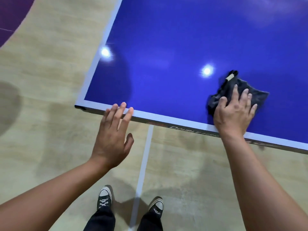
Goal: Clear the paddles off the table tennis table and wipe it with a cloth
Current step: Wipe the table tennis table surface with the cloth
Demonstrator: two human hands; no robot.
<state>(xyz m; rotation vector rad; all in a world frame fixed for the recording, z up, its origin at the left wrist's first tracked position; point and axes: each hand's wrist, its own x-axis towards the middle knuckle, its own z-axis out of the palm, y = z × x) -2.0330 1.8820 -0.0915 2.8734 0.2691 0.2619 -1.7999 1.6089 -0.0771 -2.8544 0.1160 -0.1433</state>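
The right hand (234,112) lies flat, fingers spread, pressing a dark cloth (233,92) onto the blue table (166,47) near its front edge. The left hand (113,132) is open with straight fingers and holds nothing; its fingertips (123,105) overlap the white border at the front edge, near the table's left corner, though contact is unclear. The cloth is crumpled, with a pale tag (229,78) at its far end. 2 light reflections show on the tabletop. Below, 2 dark sneakers (104,198) stand on the wood floor (50,80), either side of a pale line (143,164).
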